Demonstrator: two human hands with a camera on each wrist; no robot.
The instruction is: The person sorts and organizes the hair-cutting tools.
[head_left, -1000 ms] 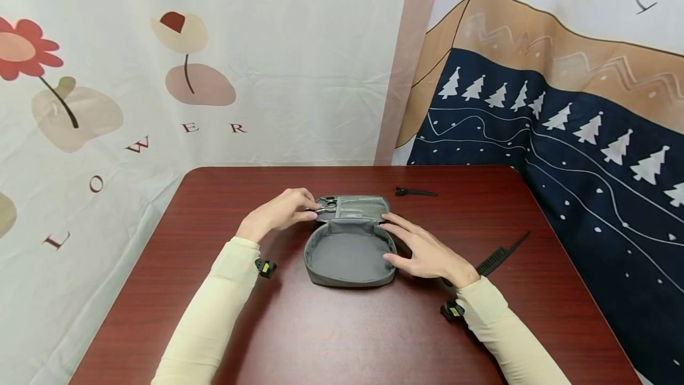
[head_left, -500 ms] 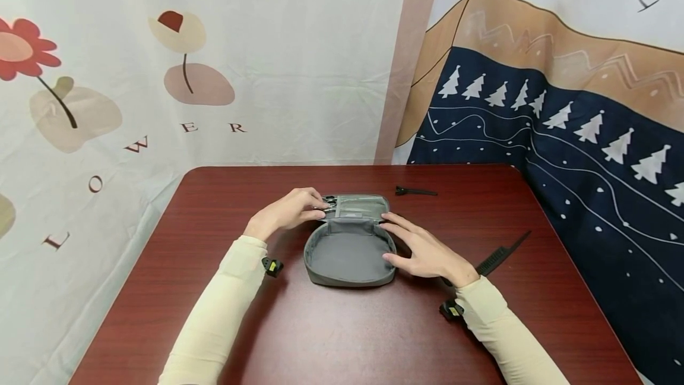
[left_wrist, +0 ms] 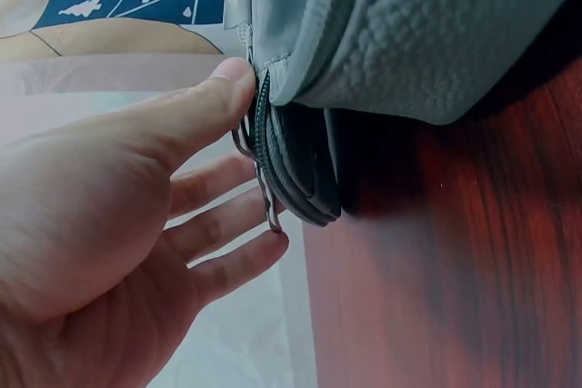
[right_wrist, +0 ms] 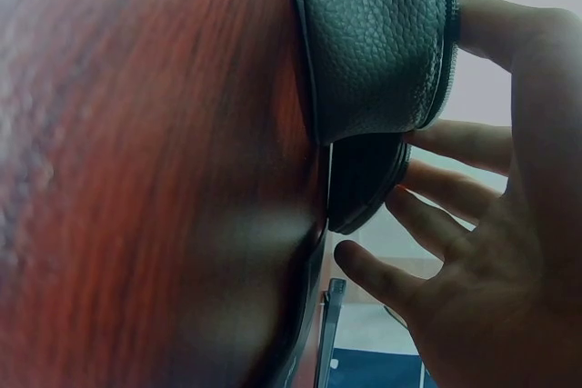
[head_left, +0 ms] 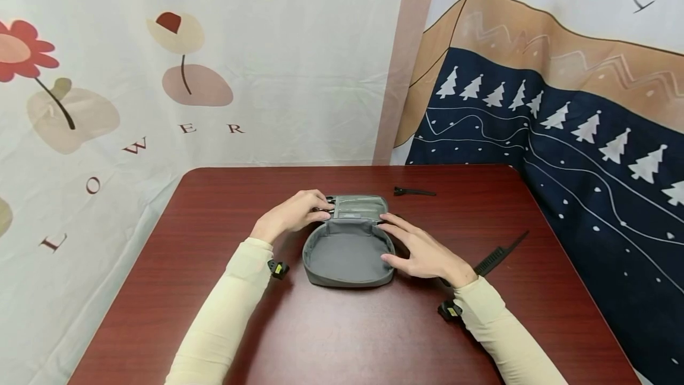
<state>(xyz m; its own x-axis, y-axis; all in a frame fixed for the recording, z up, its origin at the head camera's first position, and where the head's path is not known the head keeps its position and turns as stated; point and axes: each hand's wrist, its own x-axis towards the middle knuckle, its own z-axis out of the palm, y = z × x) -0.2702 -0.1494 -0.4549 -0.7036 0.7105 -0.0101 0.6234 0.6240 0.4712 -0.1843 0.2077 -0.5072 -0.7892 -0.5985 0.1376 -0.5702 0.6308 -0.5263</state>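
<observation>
A grey zip case (head_left: 347,283) lies unzipped on the table, its lid folded back away from me. Across the lid is a see-through mesh pocket (head_left: 360,205). My left hand (head_left: 291,215) is at the lid's left end, pinching metal scissors (left_wrist: 270,197) between thumb and fingers; in the left wrist view their thin loops show against the lid, the rest hidden. On the other side, my right hand (head_left: 424,249) rests spread fingers on the case's right rim and lid corner, as the right wrist view also shows.
On the red-brown table (head_left: 342,337), a black hair clip (head_left: 414,191) lies behind the case, to the right. A black tail comb (head_left: 494,259) is partly hidden behind my right wrist. Printed curtains hang beyond the far edge.
My left hand has shifted slightly right over the lid with the scissors, covering more of them. The right hand and the case have stayed in place.
</observation>
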